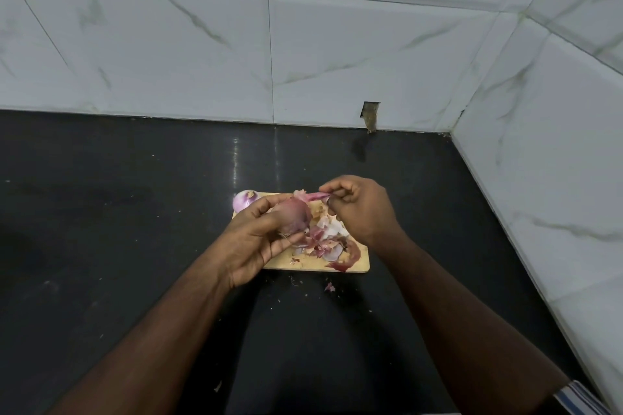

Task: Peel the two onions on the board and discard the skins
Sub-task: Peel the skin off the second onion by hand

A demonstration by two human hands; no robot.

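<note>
One onion (292, 218) is held above the board (354, 268) by the left hand (256, 239), fingers and thumb curled round it, root hairs seen at its 6 o'clock end. The long axis of this onion is judged to run roughly 6 to 12 o'clock, tilted a bit toward 1. A strip of skin (312, 195) is pinched between thumb and fingertips of the right hand (357, 209); the other fingers are curled in. The strip is stretched from the onion top out toward 2–3 o'clock, taut, one end attached at the onion, or so it looks.

Key relation: the pinch point is set at about 2 o'clock from the held onion, near but not touching the bulb; the pull is judged to go away from the bulb along the strip line. The right hand is nearer the skin, the left is nearer the bulb.

The second onion (244, 200) is seen at the board's 10 o'clock corner, pale and shiny, judged already peeled; partly hidden by left fingers. Loose skins (328, 242) are piled on the board at 4 o'clock from the held onion. A few scraps (329, 287) are lying on the counter (135, 212) just off the board's near edge. Discarding is not yet done.
</note>
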